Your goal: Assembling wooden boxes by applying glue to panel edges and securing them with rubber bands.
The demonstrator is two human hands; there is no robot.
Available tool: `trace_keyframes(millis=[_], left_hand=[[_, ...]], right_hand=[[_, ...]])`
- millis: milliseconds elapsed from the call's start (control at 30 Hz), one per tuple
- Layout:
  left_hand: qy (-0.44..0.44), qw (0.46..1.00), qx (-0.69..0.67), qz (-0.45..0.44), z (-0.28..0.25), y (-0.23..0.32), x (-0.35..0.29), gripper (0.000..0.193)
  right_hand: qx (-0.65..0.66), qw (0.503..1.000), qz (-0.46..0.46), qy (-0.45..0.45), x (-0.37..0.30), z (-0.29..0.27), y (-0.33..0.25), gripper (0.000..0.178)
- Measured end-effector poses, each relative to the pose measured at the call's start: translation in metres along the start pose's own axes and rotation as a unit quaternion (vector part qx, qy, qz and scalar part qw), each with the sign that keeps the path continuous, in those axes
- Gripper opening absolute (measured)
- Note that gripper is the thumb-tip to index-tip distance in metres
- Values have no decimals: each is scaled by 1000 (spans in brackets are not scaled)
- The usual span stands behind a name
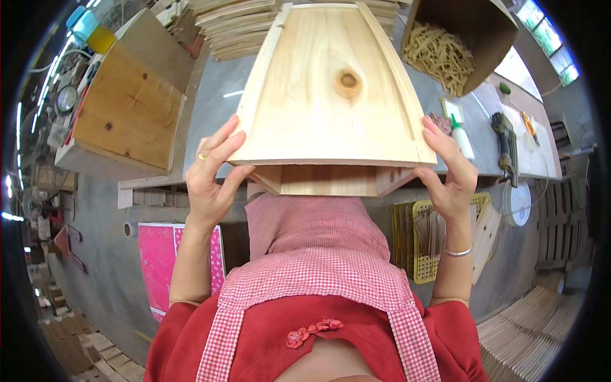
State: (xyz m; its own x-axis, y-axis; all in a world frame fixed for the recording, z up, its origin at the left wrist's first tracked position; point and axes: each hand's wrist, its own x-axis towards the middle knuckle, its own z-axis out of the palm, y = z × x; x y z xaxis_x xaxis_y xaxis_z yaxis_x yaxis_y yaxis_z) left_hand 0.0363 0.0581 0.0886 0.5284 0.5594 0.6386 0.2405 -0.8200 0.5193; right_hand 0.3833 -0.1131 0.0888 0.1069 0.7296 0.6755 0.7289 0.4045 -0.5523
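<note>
Clock centred on the view. Nearest, at 6 o'clock: red-and-white gingham apron point(312, 274). Left hand point(213, 167), just past 9, and right hand point(453, 175), just before 3, are partly curled, gripping the near corners of a pale knotted wooden box point(299, 114), fingers along its sides, thumbs at the lower front edge. The box lies at 12, near end hollow, overhanging the grey workbench point(216, 86). Beyond: green-capped squeeze bottle point(463, 141) towards 2; carton point(493, 32) of wood strips point(439, 54), between 1 and 2; stacked boards point(235, 32), 11.

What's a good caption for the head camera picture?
Left hand and right hand hold a pale wooden box at its near corners.
</note>
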Motion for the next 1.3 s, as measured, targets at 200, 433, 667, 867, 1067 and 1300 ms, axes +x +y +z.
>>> trace_keyframes(millis=[200,433,667,867,1067,1300], left_hand=[[-48,942,-311,-117,-12,-15,13,57],[-54,861,-329,-385,33,-71,130,62],[-71,907,-253,-330,60,-73,144,57],[-94,904,-251,-333,54,-68,143,58],[-90,910,-242,-325,61,-66,142,63],[-90,907,-242,-332,61,-61,142,65]], right_hand=[[34,998,34,-41,11,-8,13,56],[147,976,159,10,78,30,90,50],[188,973,120,58,81,57,110,43],[8,971,191,142,96,57,208,32],[-426,861,278,22,86,37,371,26],[-247,922,290,68,169,10,366,22]])
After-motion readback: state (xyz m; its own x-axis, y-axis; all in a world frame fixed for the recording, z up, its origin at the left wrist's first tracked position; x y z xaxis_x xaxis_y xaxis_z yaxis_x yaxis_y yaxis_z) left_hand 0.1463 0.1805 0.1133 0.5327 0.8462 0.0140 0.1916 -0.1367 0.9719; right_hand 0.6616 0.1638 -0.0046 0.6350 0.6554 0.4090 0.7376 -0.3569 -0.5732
